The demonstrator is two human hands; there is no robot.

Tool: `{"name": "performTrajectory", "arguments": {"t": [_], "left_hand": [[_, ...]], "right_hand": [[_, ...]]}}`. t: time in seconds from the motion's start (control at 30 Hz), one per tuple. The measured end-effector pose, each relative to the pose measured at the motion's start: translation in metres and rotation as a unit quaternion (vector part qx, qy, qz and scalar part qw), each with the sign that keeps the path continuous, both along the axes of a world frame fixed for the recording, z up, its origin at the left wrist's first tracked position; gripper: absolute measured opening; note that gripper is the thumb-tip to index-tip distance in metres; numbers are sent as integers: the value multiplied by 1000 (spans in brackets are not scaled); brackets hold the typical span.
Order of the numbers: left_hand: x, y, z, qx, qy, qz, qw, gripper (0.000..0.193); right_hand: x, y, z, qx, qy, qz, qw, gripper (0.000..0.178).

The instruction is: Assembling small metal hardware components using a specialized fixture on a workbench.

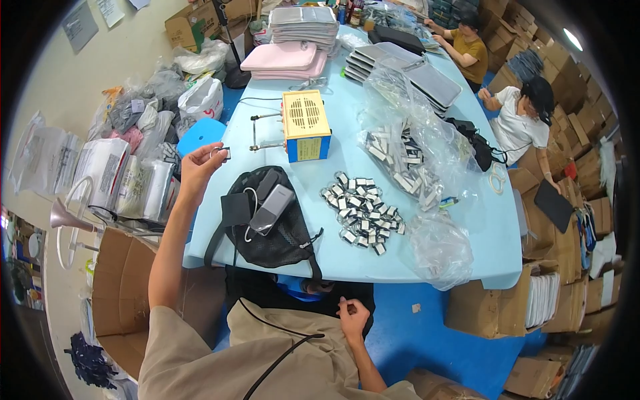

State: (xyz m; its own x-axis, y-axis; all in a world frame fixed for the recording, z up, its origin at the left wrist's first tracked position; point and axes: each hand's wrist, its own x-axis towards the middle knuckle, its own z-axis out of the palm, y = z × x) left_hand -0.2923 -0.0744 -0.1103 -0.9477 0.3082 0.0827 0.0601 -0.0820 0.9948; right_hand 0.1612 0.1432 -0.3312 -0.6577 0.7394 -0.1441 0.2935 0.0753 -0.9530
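Left hand [199,165] is raised at the table's left edge, fingertips pinching a small dark metal clip piece [225,153]. The pile of silver-black clips [362,212] lies well to its right on the light-blue table [467,227] — closer to the right hand [351,317], which is loosely curled at the lap, holding nothing visible.

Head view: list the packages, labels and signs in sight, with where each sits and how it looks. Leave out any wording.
Yellow-and-blue box: table middle, vented top, pale label on the front.
Clear plastic bags: table right, holding small grey-white packets.
Loose packets: small silver-black pile, table front.
Printed white sacks: floor left, below the left hand.
Brown cartons: stacked far right.
Wall papers: top left, grey and white sheets.
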Motion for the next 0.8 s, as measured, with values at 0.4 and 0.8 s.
{"name": "performTrajectory", "arguments": {"t": [0.4, 0.8], "left_hand": [[144, 23, 38, 24, -10, -90, 996, 45], [219, 31, -5, 69, -40, -179, 981, 26]], "right_hand": [[-98, -41, 204, 58, 267, 138, 952, 9], [-129, -62, 200, -132, 298, 126, 937, 32]]}}
